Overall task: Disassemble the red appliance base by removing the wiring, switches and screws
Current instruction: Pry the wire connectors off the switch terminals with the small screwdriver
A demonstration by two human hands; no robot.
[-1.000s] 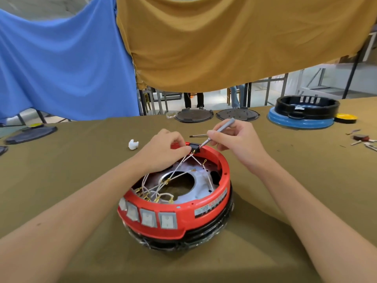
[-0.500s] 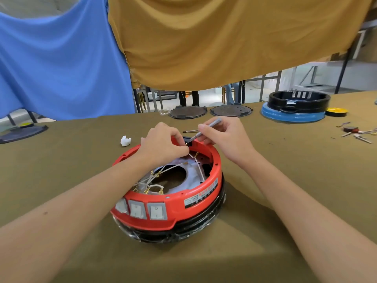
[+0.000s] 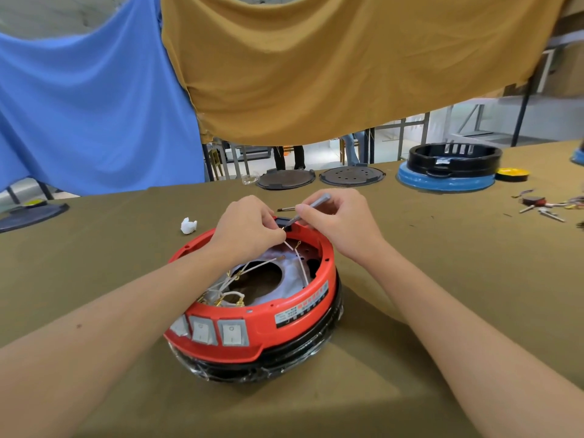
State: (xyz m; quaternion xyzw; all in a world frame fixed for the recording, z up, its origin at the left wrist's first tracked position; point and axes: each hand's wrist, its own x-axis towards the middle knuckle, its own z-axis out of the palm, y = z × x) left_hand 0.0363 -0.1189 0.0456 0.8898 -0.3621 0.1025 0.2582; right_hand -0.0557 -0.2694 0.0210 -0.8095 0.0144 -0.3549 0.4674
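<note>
**Both hands at the far rim of the red base**

The right hand (image 3: 339, 224) pinches a thin grey screwdriver (image 3: 311, 206) between thumb and curled fingers, its tip angled down toward a small black part (image 3: 283, 221) at the 12 o'clock edge of the red base (image 3: 268, 314). The left hand (image 3: 248, 229) sits just beside it, fingers curled and pinching a white wire (image 3: 289, 246) near the screwdriver tip.

The red base rests upside down on the olive table cloth (image 3: 442, 279), in the middle of the view, on top of a black ring. More white wires (image 3: 252, 267) with brass ends cross its open inside. Three grey switches (image 3: 215, 331) sit in the rim at 6 o'clock.

At 10 o'clock of the base lies a small white lump (image 3: 188, 225). Far off at 2 o'clock stands a black-and-blue base (image 3: 448, 170), and loose small parts (image 3: 543, 205) lie at 3 o'clock.
</note>
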